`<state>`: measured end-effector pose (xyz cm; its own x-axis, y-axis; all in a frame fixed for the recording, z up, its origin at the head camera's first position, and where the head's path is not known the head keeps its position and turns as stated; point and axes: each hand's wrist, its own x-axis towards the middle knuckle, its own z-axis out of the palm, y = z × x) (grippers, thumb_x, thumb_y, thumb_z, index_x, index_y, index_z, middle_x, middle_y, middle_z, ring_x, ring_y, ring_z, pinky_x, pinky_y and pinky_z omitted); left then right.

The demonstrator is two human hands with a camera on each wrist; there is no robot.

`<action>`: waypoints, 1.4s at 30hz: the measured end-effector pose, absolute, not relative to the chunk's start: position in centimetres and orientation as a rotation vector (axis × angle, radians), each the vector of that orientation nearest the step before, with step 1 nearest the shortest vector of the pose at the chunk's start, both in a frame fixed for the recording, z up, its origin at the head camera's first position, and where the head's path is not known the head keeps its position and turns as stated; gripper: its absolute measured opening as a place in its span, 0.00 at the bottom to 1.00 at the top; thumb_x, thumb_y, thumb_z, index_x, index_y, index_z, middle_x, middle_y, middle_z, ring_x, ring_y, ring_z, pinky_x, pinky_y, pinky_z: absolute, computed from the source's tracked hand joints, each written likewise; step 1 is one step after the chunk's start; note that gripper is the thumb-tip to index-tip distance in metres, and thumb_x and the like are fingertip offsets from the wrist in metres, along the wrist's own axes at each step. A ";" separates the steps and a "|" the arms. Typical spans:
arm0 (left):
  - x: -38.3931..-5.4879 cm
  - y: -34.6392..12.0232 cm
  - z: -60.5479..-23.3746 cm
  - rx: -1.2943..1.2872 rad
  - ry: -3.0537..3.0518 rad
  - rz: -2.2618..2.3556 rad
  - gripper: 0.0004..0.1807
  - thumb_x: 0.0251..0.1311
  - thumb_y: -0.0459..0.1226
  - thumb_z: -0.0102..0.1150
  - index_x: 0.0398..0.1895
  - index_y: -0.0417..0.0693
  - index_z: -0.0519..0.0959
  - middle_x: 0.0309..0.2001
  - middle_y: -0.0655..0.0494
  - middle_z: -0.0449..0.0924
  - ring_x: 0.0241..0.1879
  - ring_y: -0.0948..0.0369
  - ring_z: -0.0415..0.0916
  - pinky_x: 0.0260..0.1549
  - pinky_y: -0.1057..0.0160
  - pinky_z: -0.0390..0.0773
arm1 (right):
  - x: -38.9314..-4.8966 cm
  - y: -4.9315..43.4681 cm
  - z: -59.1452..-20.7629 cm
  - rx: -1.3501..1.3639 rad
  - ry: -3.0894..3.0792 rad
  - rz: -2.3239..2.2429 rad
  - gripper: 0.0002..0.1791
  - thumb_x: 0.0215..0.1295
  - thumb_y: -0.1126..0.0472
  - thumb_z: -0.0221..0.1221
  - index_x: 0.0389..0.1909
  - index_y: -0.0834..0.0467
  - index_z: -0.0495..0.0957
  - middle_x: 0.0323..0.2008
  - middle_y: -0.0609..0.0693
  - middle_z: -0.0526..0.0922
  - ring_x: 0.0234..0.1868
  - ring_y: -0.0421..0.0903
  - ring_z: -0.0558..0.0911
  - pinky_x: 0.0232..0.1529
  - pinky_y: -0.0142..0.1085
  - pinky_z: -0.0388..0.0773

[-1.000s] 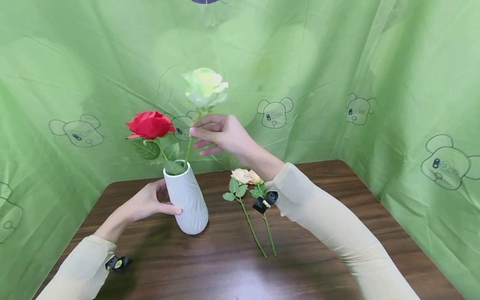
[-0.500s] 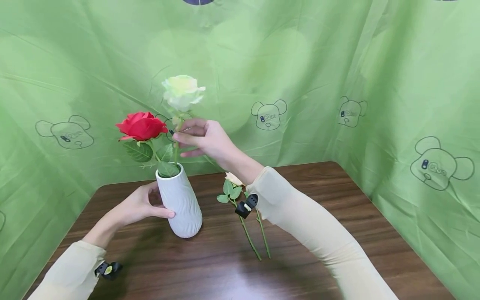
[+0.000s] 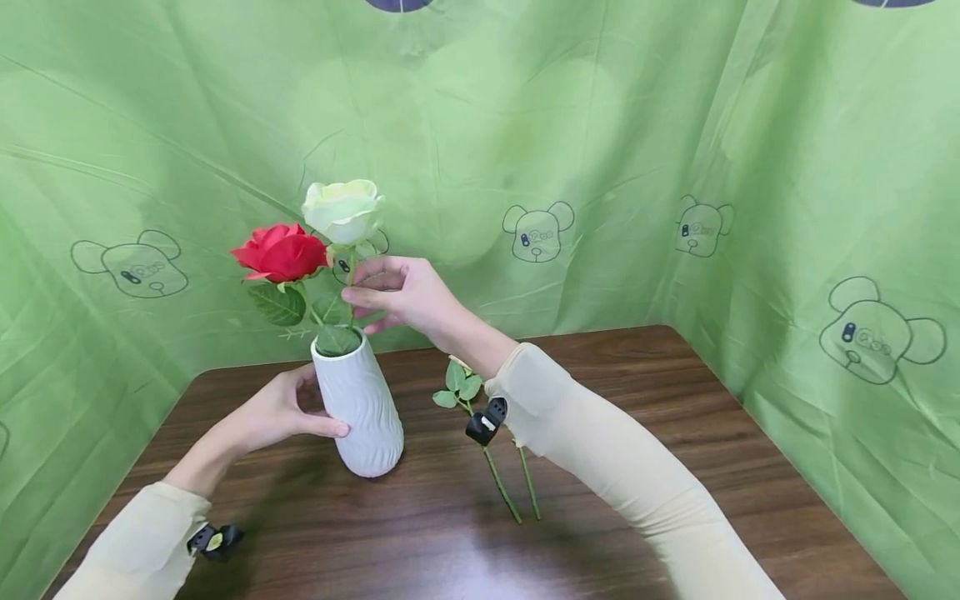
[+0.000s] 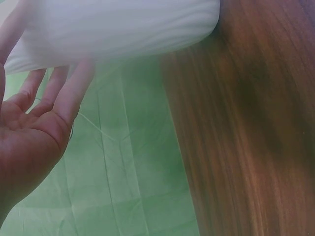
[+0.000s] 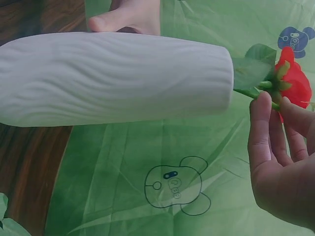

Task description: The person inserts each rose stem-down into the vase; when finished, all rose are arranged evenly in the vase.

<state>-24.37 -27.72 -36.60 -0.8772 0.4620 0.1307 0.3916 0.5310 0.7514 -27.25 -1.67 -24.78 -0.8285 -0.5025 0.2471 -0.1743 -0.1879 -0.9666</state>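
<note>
A white ribbed vase (image 3: 362,412) stands on the wooden table, and my left hand (image 3: 273,410) holds its side between thumb and fingers. In the left wrist view those fingers (image 4: 74,91) reach round behind the vase (image 4: 123,29). A red rose (image 3: 281,252) with green leaves leans out of the vase mouth to the left. My right hand (image 3: 412,300) pinches the stem of a white rose (image 3: 342,210) below its bloom; the stem's lower end is hidden inside the vase. From the right wrist view, thumb and fingertips meet on the stem (image 5: 248,92) just beyond the rim.
Two more rose stems (image 3: 501,485) lie on the table (image 3: 615,400) right of the vase, their blooms mostly hidden behind my right forearm. A green curtain (image 3: 630,108) with bear drawings surrounds the table's back and sides. A black strap device (image 3: 486,421) sits at my right wrist.
My right hand has moved left and down with the white rose, whose stem now sits deeper in the vase. The left hand keeps its hold. The head view has shifted slightly.
</note>
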 end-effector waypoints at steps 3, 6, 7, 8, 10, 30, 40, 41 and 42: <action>-24.3 -27.8 -36.6 0.748 2.683 1.274 0.37 0.46 0.42 0.82 0.59 0.41 0.75 0.46 0.53 0.85 0.48 0.54 0.82 0.44 0.60 0.83 | -27.3 -1.9 -25.1 -0.785 1.840 -2.115 0.11 0.64 0.69 0.68 0.46 0.63 0.81 0.40 0.57 0.88 0.37 0.54 0.86 0.40 0.54 0.86; -24.3 -27.9 -36.7 0.750 2.687 1.265 0.38 0.47 0.43 0.82 0.60 0.42 0.74 0.47 0.54 0.85 0.48 0.54 0.82 0.45 0.58 0.83 | -27.4 -2.1 -25.5 -0.790 1.837 -2.118 0.11 0.63 0.69 0.68 0.45 0.62 0.81 0.39 0.57 0.88 0.36 0.54 0.86 0.36 0.51 0.87; -24.4 -27.9 -36.7 0.749 2.690 1.261 0.38 0.47 0.43 0.82 0.60 0.43 0.74 0.47 0.54 0.85 0.49 0.54 0.82 0.46 0.58 0.83 | -27.4 -2.1 -25.7 -0.792 1.840 -2.113 0.10 0.63 0.69 0.68 0.44 0.62 0.81 0.39 0.56 0.88 0.35 0.52 0.86 0.35 0.49 0.87; -24.4 -27.9 -36.8 0.747 2.692 1.258 0.38 0.46 0.43 0.82 0.60 0.43 0.74 0.47 0.55 0.85 0.49 0.54 0.82 0.46 0.57 0.83 | -27.5 -2.2 -25.8 -0.796 1.842 -2.109 0.10 0.63 0.69 0.68 0.44 0.61 0.81 0.39 0.56 0.88 0.35 0.51 0.86 0.34 0.47 0.87; -24.5 -27.9 -36.8 0.741 2.693 1.253 0.38 0.46 0.44 0.82 0.61 0.44 0.74 0.47 0.56 0.85 0.49 0.54 0.82 0.46 0.57 0.83 | -27.5 -2.3 -26.2 -0.806 1.850 -2.097 0.09 0.64 0.69 0.68 0.43 0.61 0.82 0.38 0.55 0.88 0.34 0.49 0.85 0.32 0.44 0.87; -24.5 -27.7 -36.7 0.742 2.629 1.305 0.38 0.48 0.42 0.82 0.61 0.40 0.73 0.47 0.52 0.84 0.49 0.53 0.82 0.45 0.55 0.84 | -27.3 -2.2 -26.4 -0.690 1.923 -2.066 0.15 0.63 0.68 0.69 0.50 0.65 0.83 0.43 0.53 0.88 0.40 0.49 0.86 0.37 0.45 0.87; -24.7 -27.8 -36.9 0.712 2.570 1.369 0.38 0.47 0.39 0.82 0.60 0.39 0.73 0.48 0.49 0.84 0.50 0.53 0.82 0.46 0.59 0.84 | -27.6 0.1 -27.2 -0.499 1.922 -1.973 0.22 0.69 0.73 0.61 0.63 0.67 0.75 0.52 0.60 0.84 0.50 0.51 0.85 0.43 0.44 0.87; -24.7 -27.8 -36.9 0.716 2.570 1.367 0.38 0.47 0.39 0.82 0.60 0.39 0.73 0.48 0.49 0.84 0.50 0.53 0.82 0.46 0.59 0.84 | -27.7 0.4 -27.2 -0.498 1.923 -1.964 0.23 0.69 0.72 0.61 0.64 0.67 0.74 0.53 0.60 0.84 0.50 0.51 0.85 0.43 0.44 0.87; -24.6 -27.8 -36.9 0.709 2.568 1.371 0.38 0.47 0.39 0.82 0.60 0.40 0.73 0.48 0.50 0.85 0.49 0.54 0.83 0.47 0.59 0.84 | -27.7 0.7 -27.2 -0.499 1.925 -1.954 0.23 0.70 0.71 0.61 0.64 0.66 0.74 0.55 0.61 0.83 0.50 0.52 0.85 0.43 0.44 0.87</action>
